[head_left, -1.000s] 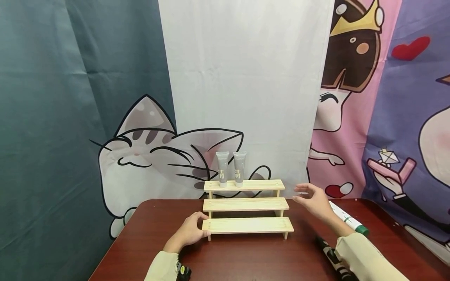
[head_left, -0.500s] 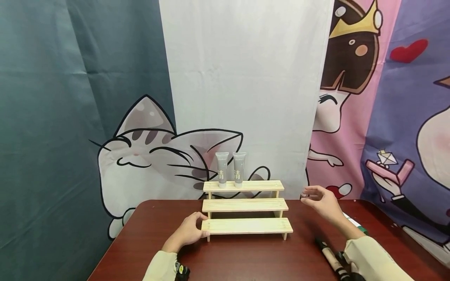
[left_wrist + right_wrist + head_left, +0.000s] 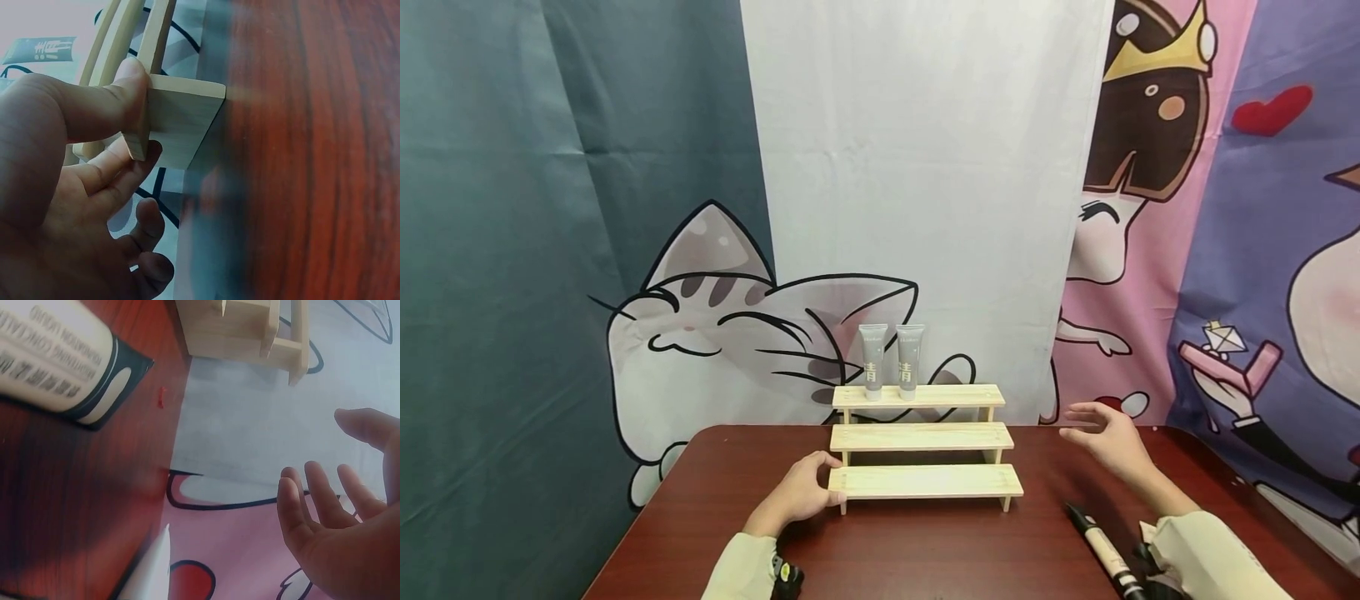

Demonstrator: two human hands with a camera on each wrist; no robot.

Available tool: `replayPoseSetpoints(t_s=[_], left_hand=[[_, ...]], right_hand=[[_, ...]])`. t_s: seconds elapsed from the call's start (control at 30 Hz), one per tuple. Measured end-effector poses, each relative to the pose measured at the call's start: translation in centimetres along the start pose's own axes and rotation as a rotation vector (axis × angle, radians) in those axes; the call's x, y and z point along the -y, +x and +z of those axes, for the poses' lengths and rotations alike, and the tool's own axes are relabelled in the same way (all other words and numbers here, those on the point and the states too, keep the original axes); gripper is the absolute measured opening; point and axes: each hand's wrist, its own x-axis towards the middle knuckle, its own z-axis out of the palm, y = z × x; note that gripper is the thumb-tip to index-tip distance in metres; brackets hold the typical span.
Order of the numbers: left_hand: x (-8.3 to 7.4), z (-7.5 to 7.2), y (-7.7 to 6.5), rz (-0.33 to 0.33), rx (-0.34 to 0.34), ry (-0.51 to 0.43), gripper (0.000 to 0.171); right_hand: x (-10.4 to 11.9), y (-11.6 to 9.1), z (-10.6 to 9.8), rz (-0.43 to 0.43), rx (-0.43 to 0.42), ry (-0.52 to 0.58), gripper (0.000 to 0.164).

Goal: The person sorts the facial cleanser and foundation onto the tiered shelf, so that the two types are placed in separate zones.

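Note:
A three-step wooden display stand (image 3: 925, 479) stands on the table. My left hand (image 3: 805, 492) pinches the left end of its lowest step; in the left wrist view the thumb and fingers lie on either side of that board (image 3: 139, 137). Two grey squeeze tubes, one on the left (image 3: 873, 358) and one beside it (image 3: 908, 358), stand upright on their caps on the top step. My right hand (image 3: 1112, 440) hovers to the right of the stand, fingers parted and loosely bent, holding nothing; the right wrist view shows the same bare hand (image 3: 337, 531).
A black-and-beige foundation tube (image 3: 1105, 554) lies on the table near my right sleeve. In the right wrist view a white tube (image 3: 150, 569) lies farther back; the right arm hides it in the head view. A printed curtain (image 3: 940, 208) hangs behind the reddish-brown table (image 3: 925, 558).
My right hand has moved right, away from the stand, and its arm now covers the white tube with the green cap. The left hand keeps its hold on the lowest step.

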Motion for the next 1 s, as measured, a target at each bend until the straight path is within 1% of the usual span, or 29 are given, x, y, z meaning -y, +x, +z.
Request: replayPoseSetpoints(t_s=[0.2, 0.3, 0.53, 0.67, 0.8, 0.9, 1.0], left_hand=[[0.0, 0.0, 0.3, -0.004, 0.000, -0.011, 0.041], [-0.2, -0.1, 0.2, 0.002, -0.006, -0.009, 0.042], [-0.5, -0.1, 0.0, -0.022, -0.001, -0.004, 0.042], [-0.4, 0.0, 0.1, -0.018, -0.009, 0.004, 0.043], [-0.4, 0.0, 0.2, -0.019, -0.015, 0.004, 0.043], [-0.4, -0.1, 0.1, -0.027, -0.008, 0.005, 0.043], [-0.4, -0.1, 0.0, -0.037, -0.008, 0.005, 0.042]], right_hand=[[-0.7, -0.2, -0.9, -0.035, -0.012, -0.028, 0.045], [-1.0, -0.5, -1.3, -0.020, -0.030, -0.044, 0.045], [-1.9, -1.3, -1.8, 0.027, -0.018, -0.074, 0.047], [-2.3, -1.4, -2.2, 0.048, -0.032, -0.087, 0.047], [-2.6, -1.5, -2.8, 0.070, -0.044, -0.097, 0.044], [-2.9, -1.6, -3.1, 0.092, -0.048, -0.079, 0.041], [-3.1, -1.7, -3.4, 0.114, -0.052, -0.068, 0.042]])
